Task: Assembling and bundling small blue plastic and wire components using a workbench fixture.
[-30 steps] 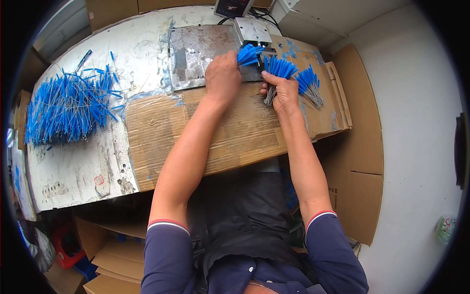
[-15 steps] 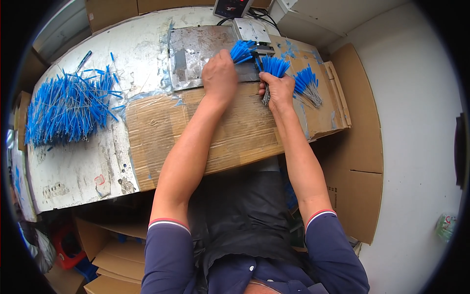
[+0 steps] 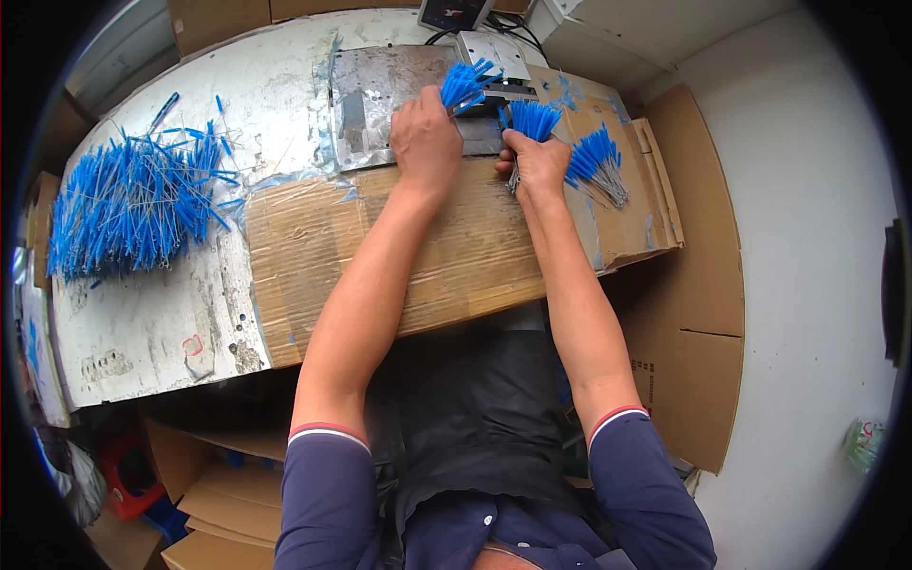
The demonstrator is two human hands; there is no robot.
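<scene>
My left hand [image 3: 424, 139] is closed round a bunch of thin wires with blue sleeves [image 3: 464, 85], over the metal plate. The blue ends fan out past my fingers, toward a small metal device [image 3: 494, 57]. A little to the right, my right hand [image 3: 538, 163] grips a second bunch of blue-sleeved wires [image 3: 534, 120]. Its blue ends point away from me, and bare grey wire shows below my fingers. Just right of that hand, a third bunch [image 3: 597, 163] lies on the cardboard, with its grey ends toward me.
A large tangled heap of blue-sleeved wires [image 3: 133, 204] covers the table's left side, with a pen [image 3: 163, 111] behind it. The worn metal plate [image 3: 380, 71] adjoins a taped cardboard sheet [image 3: 332, 256]. A boxy display [image 3: 456, 13] and black cables stand at the back.
The bunch in my left hand has shifted slightly away from me and to the left. My right hand has moved slightly, with its bunch still held.
</scene>
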